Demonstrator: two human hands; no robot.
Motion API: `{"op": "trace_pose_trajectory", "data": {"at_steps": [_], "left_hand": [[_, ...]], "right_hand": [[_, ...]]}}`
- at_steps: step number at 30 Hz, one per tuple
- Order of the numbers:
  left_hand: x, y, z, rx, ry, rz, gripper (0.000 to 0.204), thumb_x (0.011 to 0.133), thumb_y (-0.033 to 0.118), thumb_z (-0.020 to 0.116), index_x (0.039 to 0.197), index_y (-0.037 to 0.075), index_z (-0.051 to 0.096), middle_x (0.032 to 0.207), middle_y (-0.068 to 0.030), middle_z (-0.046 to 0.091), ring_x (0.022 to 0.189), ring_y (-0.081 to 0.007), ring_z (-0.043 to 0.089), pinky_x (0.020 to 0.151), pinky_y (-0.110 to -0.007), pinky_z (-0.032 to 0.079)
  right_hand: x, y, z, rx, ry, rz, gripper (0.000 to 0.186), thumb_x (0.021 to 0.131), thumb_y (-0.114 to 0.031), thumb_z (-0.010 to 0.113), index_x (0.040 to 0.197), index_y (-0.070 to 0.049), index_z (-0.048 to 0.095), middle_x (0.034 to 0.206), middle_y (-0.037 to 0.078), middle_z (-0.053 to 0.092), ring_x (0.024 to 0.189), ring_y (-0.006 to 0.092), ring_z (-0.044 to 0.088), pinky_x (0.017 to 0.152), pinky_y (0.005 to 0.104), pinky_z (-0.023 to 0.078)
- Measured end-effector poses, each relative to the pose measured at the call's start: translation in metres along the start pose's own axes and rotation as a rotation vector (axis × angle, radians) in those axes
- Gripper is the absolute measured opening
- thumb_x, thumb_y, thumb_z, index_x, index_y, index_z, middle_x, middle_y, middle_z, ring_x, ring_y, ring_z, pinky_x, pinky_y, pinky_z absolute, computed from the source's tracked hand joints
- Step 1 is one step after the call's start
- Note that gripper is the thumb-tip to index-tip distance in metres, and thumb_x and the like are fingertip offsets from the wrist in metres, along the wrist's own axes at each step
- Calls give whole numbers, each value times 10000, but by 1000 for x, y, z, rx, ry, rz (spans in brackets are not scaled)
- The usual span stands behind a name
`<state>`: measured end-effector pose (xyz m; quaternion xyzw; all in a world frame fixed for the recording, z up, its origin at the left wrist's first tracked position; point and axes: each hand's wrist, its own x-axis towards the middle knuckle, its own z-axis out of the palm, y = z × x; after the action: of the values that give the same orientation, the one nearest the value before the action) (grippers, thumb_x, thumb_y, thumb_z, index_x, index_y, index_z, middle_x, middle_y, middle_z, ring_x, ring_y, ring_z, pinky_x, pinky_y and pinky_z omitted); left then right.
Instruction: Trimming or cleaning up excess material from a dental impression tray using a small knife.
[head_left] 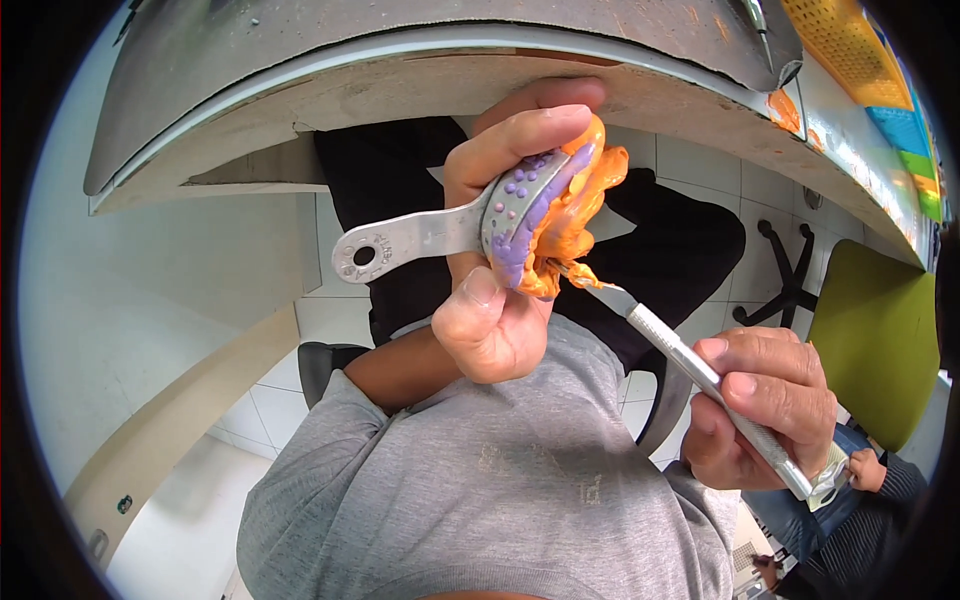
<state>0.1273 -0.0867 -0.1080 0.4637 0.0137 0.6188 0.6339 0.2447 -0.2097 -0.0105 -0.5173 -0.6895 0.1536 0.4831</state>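
Observation:
My left hand (pixel 505 335) holds a metal dental impression tray (pixel 420 240) above my lap, with fingers behind and over it and the thumb at its lower side. The flat handle with a round hole points left. Orange impression material (pixel 575 225) fills the tray, and a purple layer (pixel 520 235) runs along its rim, with purple dots pushed through the holes. In my right hand (pixel 775 400) is a knife (pixel 690 362) with a slim knurled metal handle, gripped between thumb and fingers. Its blade meets the lower edge of the orange material, where a loose orange curl hangs over it.
A desk edge with a grey mat (pixel 430 45) crosses the top. Orange scraps (pixel 785 112), a thin metal tool (pixel 762 30) and a yellow perforated basket (pixel 845 50) lie at its right. A green chair (pixel 880 340) and another person's sleeve (pixel 860 540) are at right.

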Motion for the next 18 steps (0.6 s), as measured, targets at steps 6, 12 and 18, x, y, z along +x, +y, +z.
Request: {"op": "trace_pose_trajectory", "data": {"at_steps": [6, 12, 18], "left_hand": [[3, -7, 3, -23, 0, 49, 727, 803, 487, 364, 1232, -99, 386, 1271, -274, 411, 1154, -262, 476, 947, -331, 414], [1, -3, 2, 0, 34, 20, 732, 800, 497, 364, 1229, -97, 391, 1262, -272, 418, 1126, -259, 495, 925, -331, 428], [0, -1, 2, -27, 12, 18, 739, 798, 504, 366, 1232, -94, 387, 1268, -267, 415, 1107, -252, 513, 919, -330, 434]], "right_hand": [[7, -4, 6, -2, 75, 67, 440, 547, 67, 807, 922, 12, 583, 814, 182, 653, 642, 221, 650, 511, 256, 510], [8, 0, 12, -6, 67, 48, 434, 553, 62, 809, 921, 6, 585, 817, 177, 655, 642, 219, 651, 501, 251, 500], [5, 2, 14, -3, 82, 40, 428, 564, 53, 809, 925, 1, 585, 811, 175, 655, 647, 222, 652, 502, 251, 502]]}}
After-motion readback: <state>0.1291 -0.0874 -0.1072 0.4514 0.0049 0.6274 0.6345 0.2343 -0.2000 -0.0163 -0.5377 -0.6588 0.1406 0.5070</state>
